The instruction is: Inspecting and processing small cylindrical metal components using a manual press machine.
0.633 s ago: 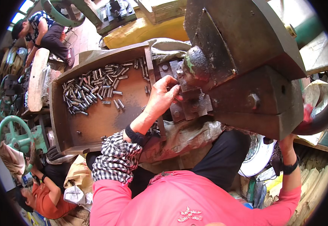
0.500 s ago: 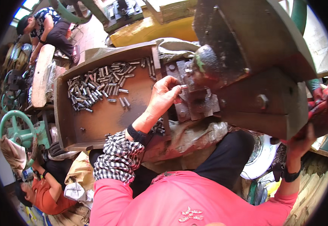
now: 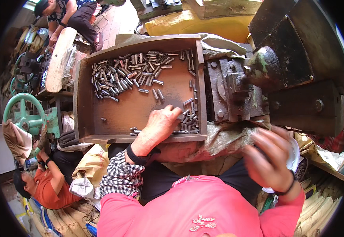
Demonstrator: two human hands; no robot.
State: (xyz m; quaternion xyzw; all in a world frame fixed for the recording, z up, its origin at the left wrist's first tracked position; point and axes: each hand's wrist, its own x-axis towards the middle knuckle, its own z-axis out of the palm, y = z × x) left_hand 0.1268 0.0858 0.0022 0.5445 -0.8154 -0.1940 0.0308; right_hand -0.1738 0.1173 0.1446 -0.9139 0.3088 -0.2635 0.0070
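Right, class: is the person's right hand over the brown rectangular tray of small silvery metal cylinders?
No, the right hand is well to the right of the brown tray.

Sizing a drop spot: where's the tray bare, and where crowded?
Bare: the tray's centre, between the big pile of metal pieces, the lone piece and the left hand. Crowded: the upper left, under that pile; the lower-right corner, with a smaller heap; the right wall, lined with pieces.

The left hand [image 3: 162, 123] is over the near side of the brown tray [image 3: 124, 112]. The right hand [image 3: 270, 156], blurred, is right of the tray, fingers spread. Metal tubes [image 3: 123, 83] heap at the tray's far left and near right. Right of the tray stands a dark machine [image 3: 304, 108].
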